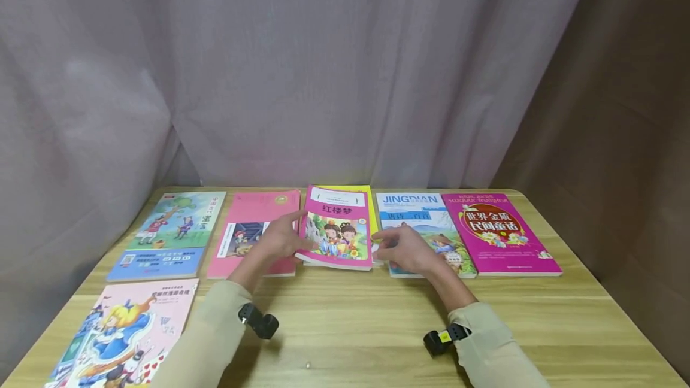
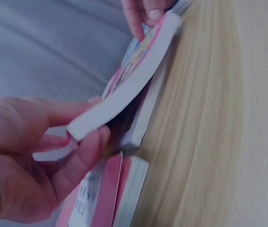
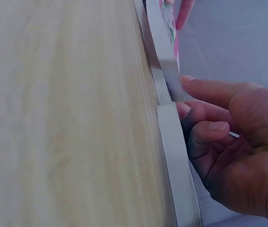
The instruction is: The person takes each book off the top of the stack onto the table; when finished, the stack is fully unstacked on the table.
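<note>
A magenta picture book [image 1: 335, 226] with two cartoon children on its cover lies bent over a yellow-covered book [image 1: 373, 208], of which only the top and right edge show. My left hand [image 1: 277, 237] pinches its lower left side, thumb above and fingers below, as the left wrist view shows; that corner [image 2: 84, 125] is lifted off the book beneath. At the right edge my right hand [image 1: 406, 249] holds the magenta book, with its other fingers curled [image 3: 214, 137]. Part of the right-hand contact is hidden in the head view.
Left of the hands lie a pink book [image 1: 226, 265], a green and blue book [image 1: 175, 226] and, nearer, a pale pink book [image 1: 178, 301]. To the right are a light blue book [image 1: 412, 201] and a dark magenta book [image 1: 507, 262]. The wooden table [image 1: 345, 328] meets a grey curtain [image 1: 302, 76].
</note>
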